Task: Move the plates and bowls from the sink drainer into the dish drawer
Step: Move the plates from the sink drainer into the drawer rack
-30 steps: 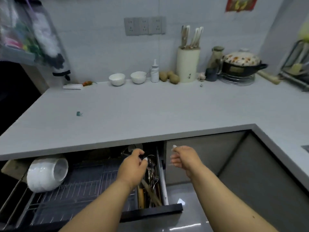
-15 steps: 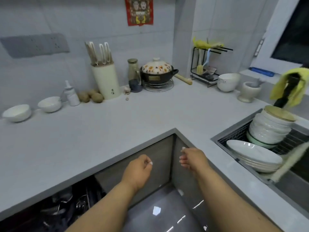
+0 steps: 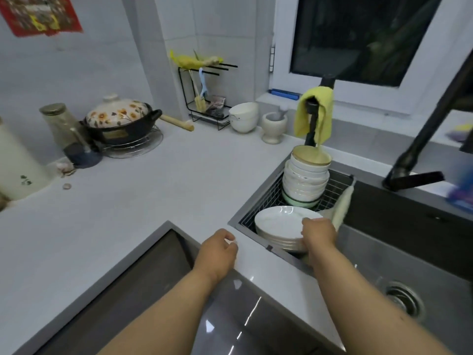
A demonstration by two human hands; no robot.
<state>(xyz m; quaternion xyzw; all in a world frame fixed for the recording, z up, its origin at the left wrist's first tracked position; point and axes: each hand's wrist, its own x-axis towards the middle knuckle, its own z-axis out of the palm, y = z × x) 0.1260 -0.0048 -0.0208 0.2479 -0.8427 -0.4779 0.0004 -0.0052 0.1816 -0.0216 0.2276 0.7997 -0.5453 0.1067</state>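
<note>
One second back we were over the drawer; now we've swung to the drainer (image 3: 258,203), right hand (image 3: 318,233) gripping the plates (image 3: 279,222) at its near edge, left hand (image 3: 217,252) loosely curled, empty. First lift looks imminent.

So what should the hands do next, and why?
Probably bring the left hand over to the near-left edge of the plate stack. The right hand already grips its right rim, while the left hand hangs empty over the counter edge.

White plates (image 3: 279,222), yellow cloth (image 3: 313,112), sunflower-patterned lid (image 3: 116,114).
</note>
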